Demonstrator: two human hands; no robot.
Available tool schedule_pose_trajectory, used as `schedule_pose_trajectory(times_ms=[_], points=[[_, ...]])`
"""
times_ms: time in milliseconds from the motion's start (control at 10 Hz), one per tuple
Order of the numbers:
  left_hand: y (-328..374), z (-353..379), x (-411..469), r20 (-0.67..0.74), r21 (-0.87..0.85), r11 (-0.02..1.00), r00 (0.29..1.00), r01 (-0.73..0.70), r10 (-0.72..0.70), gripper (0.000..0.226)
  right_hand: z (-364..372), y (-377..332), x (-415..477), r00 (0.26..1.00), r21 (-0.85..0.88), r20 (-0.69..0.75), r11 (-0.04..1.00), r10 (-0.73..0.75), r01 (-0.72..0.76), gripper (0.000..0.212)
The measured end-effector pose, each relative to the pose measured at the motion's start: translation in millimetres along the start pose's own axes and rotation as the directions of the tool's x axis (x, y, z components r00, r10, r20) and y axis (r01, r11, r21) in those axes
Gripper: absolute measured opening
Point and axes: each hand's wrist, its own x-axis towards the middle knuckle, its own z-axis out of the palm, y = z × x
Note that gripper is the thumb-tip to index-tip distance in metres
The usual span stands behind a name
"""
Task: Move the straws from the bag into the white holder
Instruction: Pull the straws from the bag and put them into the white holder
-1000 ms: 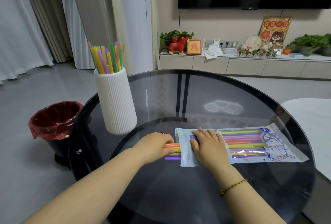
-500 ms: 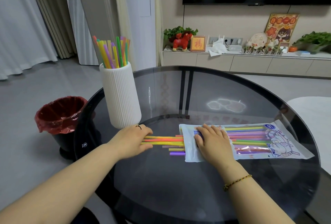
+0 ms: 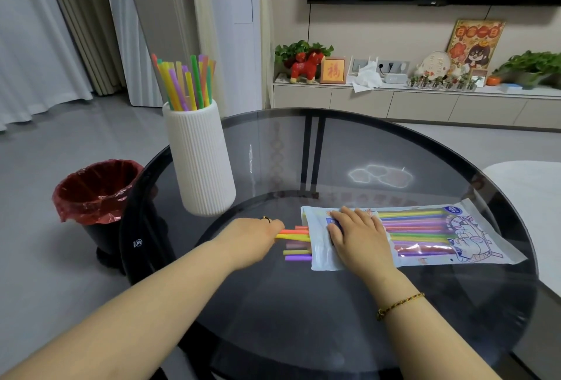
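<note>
A small gold frame [image 3: 333,70] on the far cabinet [image 3: 425,103] shows one red Chinese character, 福. The poster [image 3: 473,42] to its right has a top row of red characters; the first and last look like 日, the rest too blurred to read. On the bag [image 3: 321,258], a round blue label [image 3: 452,209] at its far right corner is too small to read.

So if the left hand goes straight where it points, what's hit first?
Likely the bag's open end; the left hand pinches straws that lead into it, right hand pressing just beyond.
</note>
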Motion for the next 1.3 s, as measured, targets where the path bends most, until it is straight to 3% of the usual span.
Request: schedule_pose_trajectory(times_ms=[200, 600, 700, 800, 900, 1000, 1100, 1200, 1300], points=[[-35.3, -4.8, -27.4, 0.043, 0.093, 0.993, 0.996, 0.068, -0.072, 0.026, 2.2, 4.4, -0.1, 1.000, -0.013, -0.010, 1.000, 0.003, -0.003, 0.041], [-114.1, -40.7, -111.9, -0.008, 0.241, 0.943, 0.972, 0.230, -0.235, 0.024, -5.1, -6.2, -4.9, 1.000, -0.040, 0.019, 0.999, 0.019, -0.018, 0.042], [-116.6, -56.7, -120.2, -0.012, 0.312, 0.930, 0.980, 0.193, -0.199, 0.024, -18.2, -23.0, -3.5, 0.996, 0.059, -0.086, 0.998, 0.027, -0.022, 0.044], [-111.8, -74.5, -122.0, -0.018, 0.397, 0.905, 0.987, 0.152, -0.158, 0.027, -31.5, -61.6, -7.3, 0.963, 0.202, -0.245, 0.966, -0.111, 0.163, 0.049], [-100.0, -94.8, -123.4, 0.020, 0.418, 0.901, 0.990, 0.118, -0.139, 0.022, -41.2, -111.7, -20.0, 0.914, 0.317, -0.186, 0.859, -0.359, 0.402, 0.064], [-83.1, -116.9, -124.4, 0.036, 0.425, 0.903, 0.995, 0.069, -0.093, 0.017, -38.4, -150.7, -26.3, 0.872, 0.278, -0.097, 0.828, -0.479, 0.486, 0.067], [-74.3, -132.0, -123.1, -0.033, 0.477, 0.875, 0.997, 0.080, -0.073, 0.020, -34.7, -172.2, -26.9, 0.908, 0.299, 0.016, 0.869, -0.419, 0.395, 0.018], [-76.5, -133.2, -129.6, -0.326, 0.520, 0.854, 0.928, 0.019, 0.178, 0.033, -26.6, -173.4, -21.3, 0.939, 0.374, 0.043, 0.877, -0.342, 0.302, 0.017], [-89.8, -113.0, -128.4, -0.734, 0.206, 0.979, 0.663, 0.009, 0.148, 0.063, -23.4, -169.0, -21.6, 0.969, 0.575, 0.062, 0.802, -0.240, 0.162, 0.027]])
